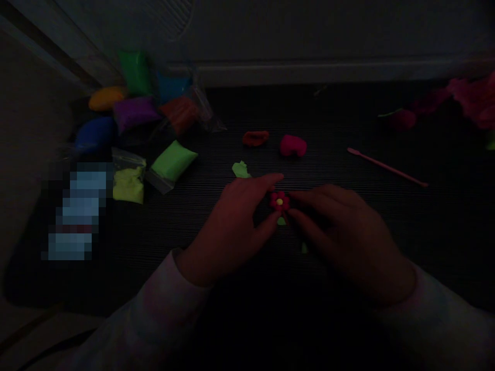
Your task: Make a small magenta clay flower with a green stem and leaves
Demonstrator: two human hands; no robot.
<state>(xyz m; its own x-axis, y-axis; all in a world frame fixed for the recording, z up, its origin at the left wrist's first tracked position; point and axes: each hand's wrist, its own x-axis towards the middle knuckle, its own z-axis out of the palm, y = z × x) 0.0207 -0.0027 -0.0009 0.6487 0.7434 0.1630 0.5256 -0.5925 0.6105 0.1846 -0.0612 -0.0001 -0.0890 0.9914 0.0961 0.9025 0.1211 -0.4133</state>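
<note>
Red flower point(279, 202): between the hands, well apart from the tabletop's point(328, 116) back edge. Left hand point(230, 229): thumb and forefinger spread around it. Right hand point(346, 237): fingertips beside it; pinch indeterminable. Tabletop front edge: obscured by darkness.

1. A pixelated patch point(79, 211) at the left cannot be read.
2. The left hand point(232, 226) partly covers a pale green scrap point(241, 168).
3. Around the red flower point(285, 201), darkness obscures exactly where the fingertips of the right hand point(350, 239) and the left touch.
4. A green bit point(304, 248) beside the right hand is too dim to make out fully.
5. The right edge cuts off a ruffled pink thing point(474, 100).
6. A slatted shape point(172, 18) is cropped by the top edge.
7. A speck point(320, 91) near the wall is too small to identify.
8. Both sleeves point(166, 304) run out of frame.
</note>
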